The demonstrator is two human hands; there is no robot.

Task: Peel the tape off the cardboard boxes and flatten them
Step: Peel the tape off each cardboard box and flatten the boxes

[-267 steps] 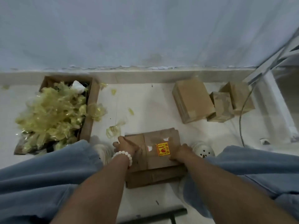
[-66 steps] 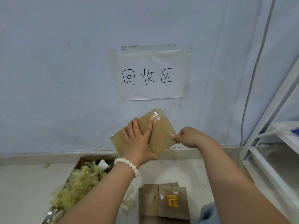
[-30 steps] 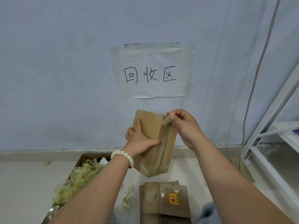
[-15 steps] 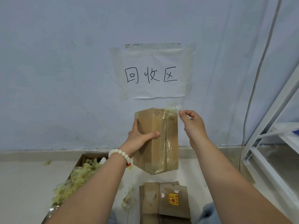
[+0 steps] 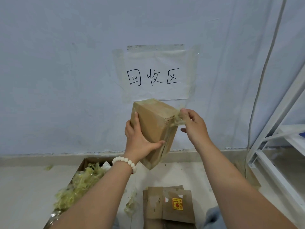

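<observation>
A person held a small cardboard box (image 5: 152,128) up in the air in front of a pale wall (image 5: 57,71), seen from their own head looking forward and down. The box was closed, stood on end and tilted, with its lower corner pointing down toward the floor (image 5: 21,187).

The left hand (image 5: 137,139) gripped the box from its left side, thumb curled across the front face and fingers wrapped behind. A white bead bracelet (image 5: 125,161) circled that wrist.

The right hand (image 5: 193,125) was just beside the box's upper right corner, its thumb and fingertips pinching a crumpled strip of clear yellowish tape (image 5: 177,119). The strip stretched from the fingers to the box's right edge, where it was attached.

On the wall above the box hung a taped paper sign (image 5: 155,75) with three handwritten characters.

On the floor at lower left sat an open carton (image 5: 82,164) heaped with wads of peeled tape (image 5: 79,185). Below the hands lay a stack of flattened cardboard (image 5: 166,207), the top piece carrying a yellow and red sticker (image 5: 177,204). A white metal rack (image 5: 279,146) stood at the right edge, with a thin cable (image 5: 264,71) running down the wall beside it.
</observation>
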